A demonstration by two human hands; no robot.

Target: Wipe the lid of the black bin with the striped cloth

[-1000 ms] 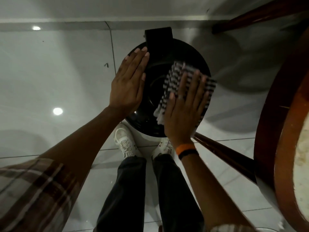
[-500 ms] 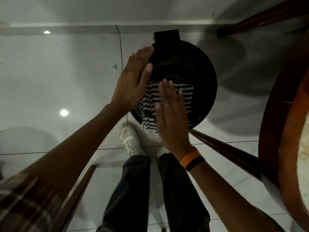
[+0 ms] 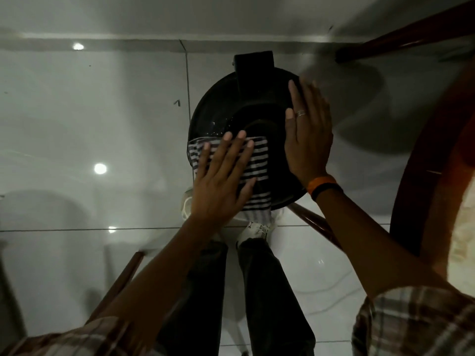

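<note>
The round black bin lid (image 3: 221, 109) lies straight below me on the white tiled floor, its hinge block (image 3: 253, 68) at the far side. The black-and-white striped cloth (image 3: 257, 163) is spread over the lid's near-left part and hangs over the near rim. My left hand (image 3: 221, 181) presses flat on the cloth with the fingers spread. My right hand (image 3: 307, 134), with a ring and an orange wristband, rests flat and bare on the lid's right side, apart from the cloth.
A curved wooden chair or table frame (image 3: 421, 163) stands close on the right, with one leg (image 3: 316, 222) running under the bin's near-right edge. Another wooden leg (image 3: 401, 37) crosses the top right, and a third (image 3: 120, 278) sits at lower left. My shoes (image 3: 254, 229) touch the bin's base.
The cloth passed from my right hand to my left. The right hand moved to the lid's right side; the left hand came off the lid's left rim onto the cloth.
</note>
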